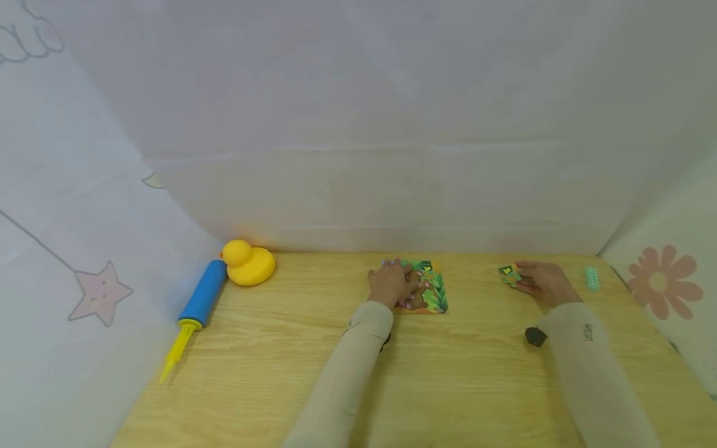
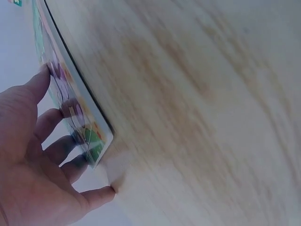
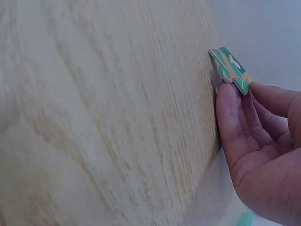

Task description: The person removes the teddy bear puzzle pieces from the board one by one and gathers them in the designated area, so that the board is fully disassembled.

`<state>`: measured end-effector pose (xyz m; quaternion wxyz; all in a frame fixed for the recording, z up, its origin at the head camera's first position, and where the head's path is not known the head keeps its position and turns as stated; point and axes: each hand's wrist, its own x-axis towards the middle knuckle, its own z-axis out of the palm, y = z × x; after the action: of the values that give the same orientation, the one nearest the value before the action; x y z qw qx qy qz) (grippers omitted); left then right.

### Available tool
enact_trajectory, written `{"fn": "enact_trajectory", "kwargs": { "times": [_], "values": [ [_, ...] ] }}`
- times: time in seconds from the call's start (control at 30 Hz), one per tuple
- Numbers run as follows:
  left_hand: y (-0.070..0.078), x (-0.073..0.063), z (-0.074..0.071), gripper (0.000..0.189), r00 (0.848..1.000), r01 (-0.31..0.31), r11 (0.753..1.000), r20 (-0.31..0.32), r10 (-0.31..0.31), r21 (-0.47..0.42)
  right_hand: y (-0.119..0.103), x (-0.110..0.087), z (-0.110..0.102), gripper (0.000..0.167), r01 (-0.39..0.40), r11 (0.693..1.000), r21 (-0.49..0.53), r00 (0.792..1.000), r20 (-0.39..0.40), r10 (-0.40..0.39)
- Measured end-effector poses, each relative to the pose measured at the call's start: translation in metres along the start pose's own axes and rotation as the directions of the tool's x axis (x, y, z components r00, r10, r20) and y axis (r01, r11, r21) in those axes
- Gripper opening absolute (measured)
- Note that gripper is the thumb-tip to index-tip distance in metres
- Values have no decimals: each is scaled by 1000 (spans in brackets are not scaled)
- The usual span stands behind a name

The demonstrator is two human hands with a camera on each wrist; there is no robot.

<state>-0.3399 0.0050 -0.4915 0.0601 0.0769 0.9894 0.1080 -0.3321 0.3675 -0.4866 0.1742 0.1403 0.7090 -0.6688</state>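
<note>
Pale wood-grained table (image 1: pixel 448 386), viewed through 3 cameras from my remote station. I record a flat picture board (image 1: pixel 438 297) near the back edge, printed in green, orange and brown, partly covered by the left hand (image 1: pixel 390 285).

Left hand: released, fingers loosely spread. From the left wrist camera I note several fingertips on the printed face; 1 digit extends past the board's corner, its tip at the tabletop.

Right hand (image 1: pixel 546 283): grasping — thumb and fingers pinch 1 small puzzle piece (image 1: pixel 508 274) by its edge. I observe green leaf shapes on it and a dark green patch bearing a yellow mark. The piece is well apart from the board, to its right, and tilted in the right wrist view; I cannot tell whether it touches the tabletop.

Other items: a mint-green object (image 1: pixel 592 278) just right of the right hand; at the far left, a yellow toy duck (image 1: pixel 249 266) beside a blue pump (image 1: pixel 203 297) with a yellow nozzle (image 1: pixel 179 348). Behind the table I log a white cloth (image 1: pixel 392 124) — a pink flower (image 1: pixel 665 281) is printed on the right-hand covering.
</note>
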Motion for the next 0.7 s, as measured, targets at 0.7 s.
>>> {"fn": "enact_trajectory", "kwargs": {
  "times": [0.7],
  "values": [
    [-2,0,0,65,1000,-8,1000,0,8,0,-9,-3,2,64,-28,975,-220,988,-153,-6]
  ]
}}
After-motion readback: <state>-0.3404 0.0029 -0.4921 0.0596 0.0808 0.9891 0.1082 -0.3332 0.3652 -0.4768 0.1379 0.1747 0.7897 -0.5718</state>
